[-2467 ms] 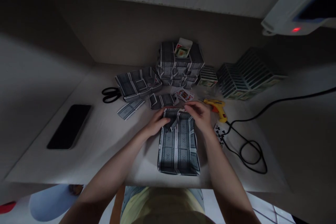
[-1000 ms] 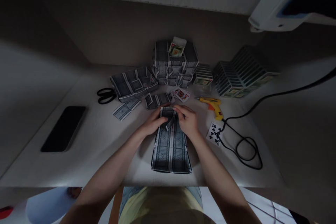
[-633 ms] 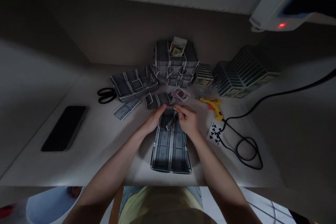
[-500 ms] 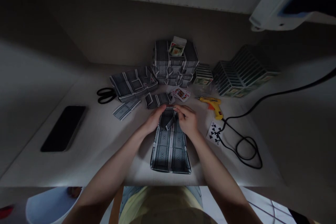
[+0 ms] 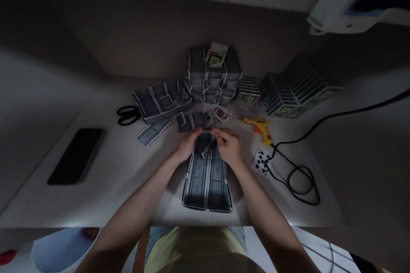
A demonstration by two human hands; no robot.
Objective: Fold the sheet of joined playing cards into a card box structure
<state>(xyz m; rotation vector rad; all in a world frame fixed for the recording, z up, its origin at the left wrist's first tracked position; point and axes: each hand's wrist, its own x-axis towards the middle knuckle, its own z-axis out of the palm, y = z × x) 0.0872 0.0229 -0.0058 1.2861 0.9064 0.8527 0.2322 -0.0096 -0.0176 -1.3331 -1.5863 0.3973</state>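
Observation:
A long open tray made of grey patterned playing cards (image 5: pixel 207 183) lies on the desk in front of me, its narrow end pointing away. My left hand (image 5: pixel 189 144) grips the far left corner of it, thumb along the rim. At the far right corner my right hand (image 5: pixel 229 145) pinches the rim with bent fingers. Inside the far end, between both hands, a small folded card piece (image 5: pixel 208 148) stands at a slant. Just beyond my hands lie a smaller folded card piece (image 5: pixel 193 122) and some face-up cards (image 5: pixel 221 113).
Scissors (image 5: pixel 128 115), a phone (image 5: pixel 76 156) and another card tray (image 5: pixel 162 100) are on the left. Behind stands a card-covered box stack (image 5: pixel 214 74). To the right are a yellow glue gun (image 5: pixel 261 129), its looped black cable (image 5: pixel 303 168) and card boxes (image 5: pixel 288 94).

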